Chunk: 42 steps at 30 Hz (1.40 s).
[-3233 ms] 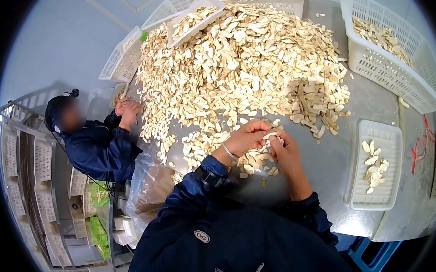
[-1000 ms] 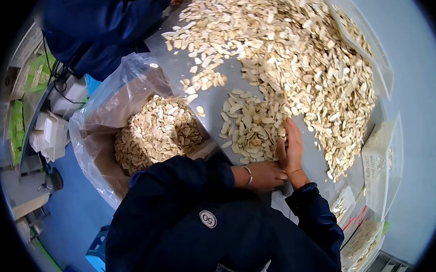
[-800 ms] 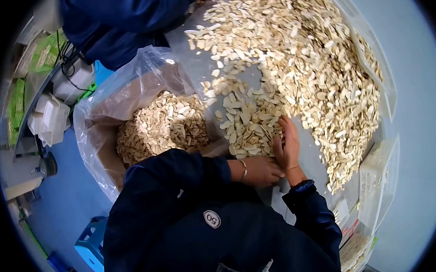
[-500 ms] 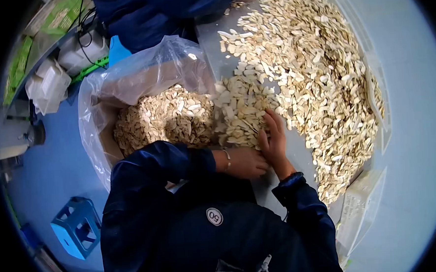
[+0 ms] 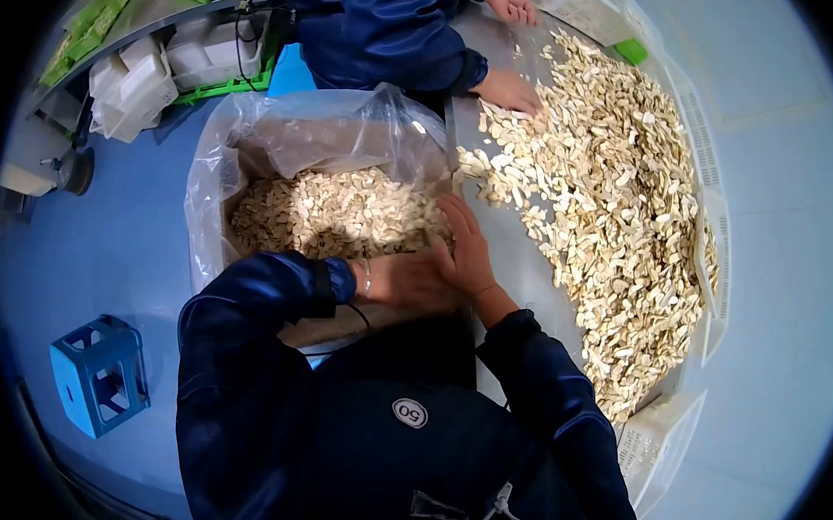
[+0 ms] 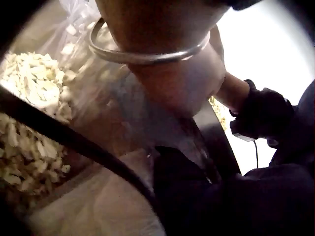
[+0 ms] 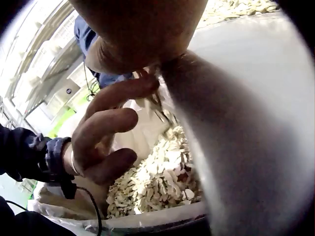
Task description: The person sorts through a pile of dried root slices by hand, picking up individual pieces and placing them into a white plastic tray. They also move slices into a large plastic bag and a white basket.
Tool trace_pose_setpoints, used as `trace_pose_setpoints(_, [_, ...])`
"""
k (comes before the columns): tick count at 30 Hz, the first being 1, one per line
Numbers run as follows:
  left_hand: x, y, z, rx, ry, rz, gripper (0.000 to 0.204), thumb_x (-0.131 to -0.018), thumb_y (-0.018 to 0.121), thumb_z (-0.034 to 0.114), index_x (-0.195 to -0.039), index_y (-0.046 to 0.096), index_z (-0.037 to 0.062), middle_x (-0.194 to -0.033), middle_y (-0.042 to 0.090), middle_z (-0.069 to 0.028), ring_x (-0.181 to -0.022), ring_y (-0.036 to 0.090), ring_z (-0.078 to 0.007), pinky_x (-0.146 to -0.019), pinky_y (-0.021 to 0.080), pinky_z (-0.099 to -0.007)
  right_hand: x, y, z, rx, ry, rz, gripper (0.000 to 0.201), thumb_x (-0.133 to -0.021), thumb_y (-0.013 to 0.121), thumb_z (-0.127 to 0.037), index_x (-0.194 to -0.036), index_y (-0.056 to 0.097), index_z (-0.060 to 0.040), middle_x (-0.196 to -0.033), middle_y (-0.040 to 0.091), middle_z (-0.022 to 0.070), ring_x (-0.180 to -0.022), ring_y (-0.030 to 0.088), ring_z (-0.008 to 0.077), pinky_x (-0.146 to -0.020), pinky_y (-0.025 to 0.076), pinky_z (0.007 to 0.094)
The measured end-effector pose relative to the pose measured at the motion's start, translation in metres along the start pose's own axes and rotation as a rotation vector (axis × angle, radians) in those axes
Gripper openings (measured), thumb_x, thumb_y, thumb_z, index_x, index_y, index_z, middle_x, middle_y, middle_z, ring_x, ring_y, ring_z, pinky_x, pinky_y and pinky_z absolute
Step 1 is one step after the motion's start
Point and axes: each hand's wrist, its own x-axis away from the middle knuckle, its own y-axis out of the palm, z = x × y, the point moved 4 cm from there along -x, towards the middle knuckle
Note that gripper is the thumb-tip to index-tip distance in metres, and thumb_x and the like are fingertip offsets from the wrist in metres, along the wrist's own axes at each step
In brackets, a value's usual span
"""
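Observation:
A big pile of pale dried slices [image 5: 610, 184] covers the steel table [image 5: 520, 264]. Beside the table's edge stands a box lined with a clear plastic bag [image 5: 241, 147], part full of the same slices [image 5: 339, 212]. My right hand [image 5: 460, 234] lies flat at the table's edge with straight fingers reaching over the bag. My left hand [image 5: 403, 281] is just beside it over the bag's rim. In the right wrist view its fingers [image 7: 106, 132] are loosely curled and hold nothing. A metal bangle [image 6: 147, 54] sits on my left wrist.
Another person in a blue jacket [image 5: 385, 26] stands at the far end, one hand [image 5: 511, 90] on the pile. White baskets [image 5: 712, 244] line the table's right side, with one [image 5: 652, 436] at the near corner. A blue stool [image 5: 98, 376] stands on the floor at left.
Both hands slid left across the table with a small heap of slices, which has gone over the edge into the bag. The head view swung left towards the bag.

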Motion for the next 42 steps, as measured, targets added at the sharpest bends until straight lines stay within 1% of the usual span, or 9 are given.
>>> trace_pose_setpoints(1, [0.008,-0.011,-0.001,-0.082,-0.037,-0.010,0.025,-0.082,0.066,0.020,-0.106,0.069,0.0109,-0.119,0.068,-0.0067,-0.118,0.060,-0.0248,-0.108,0.044,-0.0412,-0.002,0.004,-0.007,-0.015,-0.008,-0.009,0.051,-0.090,0.063,-0.018,-0.137,0.053,-0.0015,-0.140,0.054,0.0204,-0.134,0.049,0.0402,-0.113,0.039,0.0470])
trace_pose_setpoints(4, [0.043,-0.012,-0.009,-0.038,-0.239,-0.460,0.016,-0.077,0.066,0.022,-0.088,0.070,0.0112,-0.105,0.069,-0.0035,-0.109,0.061,-0.0217,-0.101,0.046,-0.0382,-0.005,-0.001,-0.028,0.063,-0.122,-0.015,0.050,-0.085,0.067,-0.017,-0.132,0.056,-0.0042,-0.135,0.057,0.0183,-0.129,0.052,0.0379,-0.111,0.040,0.0481])
trace_pose_setpoints(10, [0.129,-0.005,-0.028,-0.166,-0.412,-0.538,0.009,-0.075,0.069,0.020,-0.074,0.071,0.0118,-0.081,0.069,-0.0035,-0.089,0.066,-0.0189,-0.088,0.052,-0.0332,0.021,-0.034,-0.018,0.469,-0.347,-0.103,0.015,-0.077,0.076,-0.018,-0.086,0.067,-0.0125,-0.089,0.058,0.0055,-0.094,0.057,0.0282,-0.084,0.046,0.0457])
trace_pose_setpoints(13, [0.156,-0.006,-0.040,-0.284,-0.553,-0.703,0.005,-0.074,0.071,0.016,-0.075,0.073,0.0110,-0.075,0.071,-0.0056,-0.079,0.071,-0.0212,-0.077,0.057,-0.0359,0.037,-0.061,-0.020,0.551,-0.471,-0.182,0.028,-0.070,0.079,-0.015,-0.062,0.052,-0.0132,-0.069,0.048,0.0038,-0.079,0.055,0.0259,-0.075,0.043,0.0441])
trace_pose_setpoints(16, [0.190,0.015,-0.059,-0.283,-0.601,-0.752,0.010,-0.080,0.065,0.011,-0.077,0.074,0.0099,-0.075,0.073,-0.0089,-0.075,0.073,-0.0248,-0.072,0.058,-0.0414,0.055,-0.088,-0.029,0.589,-0.485,-0.294,0.031,-0.074,0.079,-0.017,-0.058,0.052,-0.0149,-0.066,0.050,0.0020,-0.072,0.054,0.0236,-0.066,0.044,0.0408])
trace_pose_setpoints(17, [0.198,0.021,-0.066,-0.249,-0.601,-0.770,0.013,-0.081,0.063,0.012,-0.086,0.075,0.0084,-0.077,0.072,-0.0108,-0.076,0.073,-0.0286,-0.066,0.059,-0.0432,0.061,-0.096,-0.035,0.570,-0.492,-0.301,0.031,-0.074,0.079,-0.017,-0.058,0.052,-0.0149,-0.062,0.049,0.0016,-0.067,0.053,0.0227,-0.062,0.044,0.0394])
trace_pose_setpoints(22, [0.179,0.007,-0.077,-0.225,-0.732,-0.823,0.016,-0.086,0.061,0.014,-0.096,0.072,0.0112,-0.084,0.072,-0.0108,-0.079,0.072,-0.0306,-0.068,0.058,-0.0444,0.075,-0.125,-0.073,0.534,-0.541,-0.366,0.035,-0.076,0.078,-0.017,-0.055,0.050,-0.0153,-0.052,0.044,0.0003,-0.045,0.050,0.0195,-0.045,0.042,0.0331])
trace_pose_setpoints(39, [0.230,0.020,-0.101,-0.335,-0.816,-0.713,0.016,-0.084,0.059,0.015,-0.078,0.073,0.0097,-0.077,0.073,-0.0111,-0.075,0.072,-0.0339,-0.068,0.059,-0.0471,0.068,-0.173,-0.186,0.316,-0.672,-0.455,0.040,-0.074,0.081,-0.021,-0.058,0.045,-0.0159,-0.053,0.039,-0.0024,-0.043,0.046,0.0147,-0.041,0.037,0.0290])
trace_pose_setpoints(42, [0.230,0.030,-0.096,-0.267,-0.788,-0.688,0.013,-0.085,0.061,0.016,-0.088,0.071,0.0081,-0.097,0.074,-0.0150,-0.086,0.073,-0.0343,-0.069,0.059,-0.0463,0.075,-0.171,-0.189,0.247,-0.702,-0.443,0.036,-0.075,0.075,-0.014,-0.057,0.043,-0.0123,-0.056,0.036,-0.0002,-0.044,0.042,0.0166,-0.041,0.034,0.0313])
